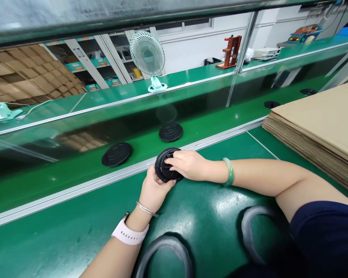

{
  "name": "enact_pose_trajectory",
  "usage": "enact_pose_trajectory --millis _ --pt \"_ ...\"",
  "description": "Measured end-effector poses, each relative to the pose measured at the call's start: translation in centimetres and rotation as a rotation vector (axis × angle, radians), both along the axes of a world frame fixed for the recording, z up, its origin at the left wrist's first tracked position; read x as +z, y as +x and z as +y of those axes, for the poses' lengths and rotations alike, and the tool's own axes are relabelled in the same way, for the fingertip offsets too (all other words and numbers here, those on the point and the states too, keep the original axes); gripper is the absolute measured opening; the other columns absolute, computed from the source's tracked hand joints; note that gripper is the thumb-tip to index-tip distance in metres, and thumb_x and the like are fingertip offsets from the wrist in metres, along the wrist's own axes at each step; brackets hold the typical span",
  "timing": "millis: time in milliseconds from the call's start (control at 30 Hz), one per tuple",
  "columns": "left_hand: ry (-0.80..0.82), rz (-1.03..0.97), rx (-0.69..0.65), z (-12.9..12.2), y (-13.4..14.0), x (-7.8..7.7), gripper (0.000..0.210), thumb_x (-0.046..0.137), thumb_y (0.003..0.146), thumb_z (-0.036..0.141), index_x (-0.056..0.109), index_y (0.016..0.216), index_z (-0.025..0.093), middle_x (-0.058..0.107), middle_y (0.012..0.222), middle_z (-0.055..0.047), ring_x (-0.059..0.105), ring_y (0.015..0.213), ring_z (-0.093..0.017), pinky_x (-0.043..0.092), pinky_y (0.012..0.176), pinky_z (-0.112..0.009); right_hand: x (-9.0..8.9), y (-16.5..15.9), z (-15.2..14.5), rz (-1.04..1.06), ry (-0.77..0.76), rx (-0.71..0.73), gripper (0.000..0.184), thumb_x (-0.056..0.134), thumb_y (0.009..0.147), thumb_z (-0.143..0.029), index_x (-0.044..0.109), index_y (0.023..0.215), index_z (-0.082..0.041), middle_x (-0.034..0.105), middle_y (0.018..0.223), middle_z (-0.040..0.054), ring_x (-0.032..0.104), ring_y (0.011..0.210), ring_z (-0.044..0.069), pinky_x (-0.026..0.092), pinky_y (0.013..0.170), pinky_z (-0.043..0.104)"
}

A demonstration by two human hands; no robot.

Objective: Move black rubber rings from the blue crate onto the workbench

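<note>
A round black plastic disc part (163, 168) is held just above the green bench, near the metal rail of the conveyor. My left hand (154, 191) grips its lower left edge from below. My right hand (188, 165) lies over its top right, fingers pressing on its face. Two more black discs (116, 154) (170, 132) lie flat on the green conveyor belt beyond the rail.
A stack of flat cardboard sheets (321, 127) fills the bench at right. Two black rubber rings (165, 256) (253, 231) lie on the bench near me. More black discs (272, 104) sit farther along the belt. A small desk fan (147, 58) stands on the far shelf.
</note>
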State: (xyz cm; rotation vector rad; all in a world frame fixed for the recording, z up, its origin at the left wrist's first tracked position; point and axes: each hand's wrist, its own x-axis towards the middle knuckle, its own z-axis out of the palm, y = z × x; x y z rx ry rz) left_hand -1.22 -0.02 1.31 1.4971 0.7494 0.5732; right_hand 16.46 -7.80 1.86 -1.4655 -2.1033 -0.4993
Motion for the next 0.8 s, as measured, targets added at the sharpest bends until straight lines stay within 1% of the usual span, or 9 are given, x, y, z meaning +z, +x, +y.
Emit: enact_pose_trajectory --millis 100,200,300,400,467,533,600,700,800 --pt "-0.009 -0.005 -0.004 0.1 0.1 -0.1 0.079 0.089 0.051 0.027 0.047 0.117 0.018 0.067 0.098 -0.003 0.069 0.087 -0.023 0.061 0.080 -0.035 0.4 -0.7 0.1 -0.029 -0.118 -0.100 0.035 0.072 0.096 -0.019 0.059 0.126 -0.006 0.055 0.094 0.0102 0.055 0.085 0.025 0.052 0.076 0.035" --pt "-0.018 -0.013 -0.008 0.1 0.0 -0.4 0.081 0.090 0.051 0.027 0.046 0.119 0.017 0.067 0.100 -0.005 0.069 0.088 -0.023 0.061 0.080 -0.034 0.9 -1.1 0.3 -0.082 -0.223 -0.120 0.032 0.070 0.095 -0.014 0.060 0.124 -0.003 0.055 0.096 0.0124 0.054 0.090 0.027 0.052 0.081 0.037" --pt "-0.027 -0.031 0.001 0.3 0.1 -0.7 0.080 0.089 0.052 0.027 0.045 0.117 0.017 0.067 0.098 -0.005 0.069 0.081 -0.023 0.061 0.073 -0.035 1.4 -0.8 0.2 -0.037 -0.153 -0.062 0.029 0.069 0.097 -0.017 0.062 0.122 -0.005 0.056 0.100 0.0134 0.052 0.094 0.029 0.050 0.081 0.040" --pt "-0.013 -0.066 0.025 0.6 0.1 -0.9 0.079 0.088 0.053 0.029 0.043 0.117 0.018 0.065 0.108 -0.008 0.069 0.092 -0.026 0.062 0.078 -0.038 1.3 0.1 0.2 0.260 0.027 -0.053 0.035 0.066 0.099 -0.019 0.057 0.132 -0.010 0.055 0.116 0.0140 0.050 0.106 0.029 0.047 0.093 0.044" --pt "0.005 -0.088 0.022 0.6 0.2 -1.0 0.080 0.088 0.054 0.029 0.043 0.119 0.018 0.062 0.119 -0.011 0.065 0.109 -0.029 0.059 0.091 -0.042 0.8 0.6 0.7 0.592 -0.017 -0.118 0.039 0.064 0.098 -0.013 0.054 0.136 -0.012 0.054 0.121 0.0132 0.048 0.113 0.027 0.041 0.103 0.044" --pt "0.018 -0.092 0.006 0.7 0.1 -1.1 0.081 0.088 0.055 0.030 0.043 0.121 0.018 0.059 0.126 -0.013 0.060 0.118 -0.031 0.055 0.100 -0.046 0.1 1.0 1.3 0.867 -0.192 -0.180 0.026 0.064 0.097 -0.011 0.062 0.123 -0.013 0.057 0.112 0.0106 0.052 0.109 0.025 0.042 0.101 0.042" --pt "0.046 -0.080 -0.016 0.7 0.0 -1.3 0.086 0.091 0.054 0.030 0.043 0.125 0.019 0.057 0.130 -0.015 0.057 0.123 -0.034 0.050 0.106 -0.050 -0.5 1.2 1.9 0.994 -0.325 -0.200 0.005 0.067 0.095 -0.013 0.066 0.100 -0.012 0.059 0.096 0.0065 0.056 0.095 0.022 0.045 0.090 0.037" --pt "0.108 -0.064 -0.076 0.7 -0.4 -1.6 0.094 0.092 0.058 0.037 0.039 0.133 0.019 0.052 0.138 -0.016 0.052 0.129 -0.035 0.045 0.111 -0.052 -1.0 1.1 2.3 1.038 -0.331 -0.196 0.015 0.074 0.090 -0.017 0.059 0.085 -0.014 0.056 0.087 0.0018 0.054 0.084 0.019 0.044 0.077 0.030" --pt "0.153 -0.060 -0.117 0.8 -0.6 -1.9 0.084 0.082 0.074 0.051 0.037 0.137 0.019 0.051 0.140 -0.015 0.050 0.131 -0.032 0.045 0.111 -0.050 -1.0 0.7 2.2 1.086 -0.303 -0.218 0.022 0.077 0.084 -0.016 0.055 0.081 -0.015 0.054 0.086 0.0001 0.053 0.083 0.018 0.041 0.075 0.029"
